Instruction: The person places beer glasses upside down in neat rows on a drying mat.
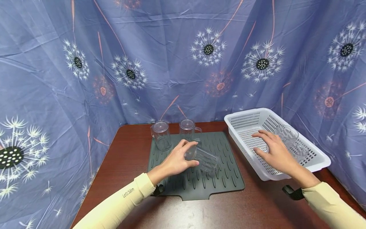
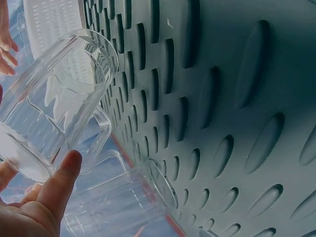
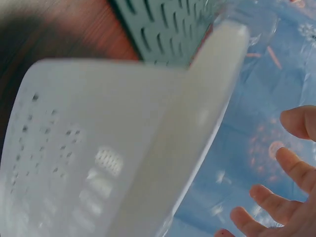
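Observation:
My left hand (image 1: 180, 158) grips a clear glass mug (image 1: 205, 160) by its base end, fingers on one side and thumb on the other. The mug lies tilted over the dark ribbed drying mat (image 1: 228, 178), mouth toward the right; in the left wrist view its handle (image 2: 101, 133) shows. At the mat's back edge two more glass mugs stand upside down, one mug (image 1: 161, 136) at left and another mug (image 1: 187, 128) beside it. Over the white basket (image 1: 243, 140) my right hand (image 1: 275, 152) is spread, holding nothing. Clear glassware (image 1: 288, 135) lies in the basket next to it.
A reddish-brown wooden table (image 1: 120, 159) carries the mat and basket. The basket's raised perforated wall stands to the right of the mat. Behind the table hangs a blue curtain (image 1: 171, 63) with a dandelion print.

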A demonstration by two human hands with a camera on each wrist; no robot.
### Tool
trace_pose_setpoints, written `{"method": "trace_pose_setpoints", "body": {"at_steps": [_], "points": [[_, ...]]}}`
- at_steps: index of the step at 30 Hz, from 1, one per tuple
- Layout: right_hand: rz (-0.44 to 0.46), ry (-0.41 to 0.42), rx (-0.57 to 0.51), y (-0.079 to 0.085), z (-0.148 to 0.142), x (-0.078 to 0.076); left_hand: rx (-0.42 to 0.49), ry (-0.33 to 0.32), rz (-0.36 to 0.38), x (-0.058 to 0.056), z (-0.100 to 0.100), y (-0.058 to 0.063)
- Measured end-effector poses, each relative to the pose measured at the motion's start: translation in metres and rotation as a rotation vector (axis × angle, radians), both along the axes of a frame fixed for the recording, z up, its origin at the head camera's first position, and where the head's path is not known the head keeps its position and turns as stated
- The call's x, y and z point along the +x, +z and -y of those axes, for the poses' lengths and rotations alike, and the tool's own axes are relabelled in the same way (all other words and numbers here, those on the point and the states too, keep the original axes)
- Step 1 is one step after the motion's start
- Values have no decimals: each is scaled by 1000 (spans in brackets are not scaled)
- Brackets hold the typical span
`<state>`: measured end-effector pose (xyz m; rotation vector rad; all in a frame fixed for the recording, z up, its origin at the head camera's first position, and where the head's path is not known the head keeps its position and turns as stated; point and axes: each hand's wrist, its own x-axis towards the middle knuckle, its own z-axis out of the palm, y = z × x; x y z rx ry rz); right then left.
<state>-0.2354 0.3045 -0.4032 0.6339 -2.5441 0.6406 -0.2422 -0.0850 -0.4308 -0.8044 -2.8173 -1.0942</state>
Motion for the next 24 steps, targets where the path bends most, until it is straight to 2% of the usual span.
{"method": "trace_pose_setpoints", "body": {"at_steps": [7,15,20,24], "points": [[-8,-42,33,0,-26,-2,-26,-11,-24,-4,-2,4],[26,-113,90,-2,-51,-5,-46,-11,-1,-6,-2,8],[30,-169,133,-3,-61,-5,-47,-8,-13,-7,-3,10],[84,-222,155,-6,-69,-4,-53,-3,-29,-7,-4,10]]}}
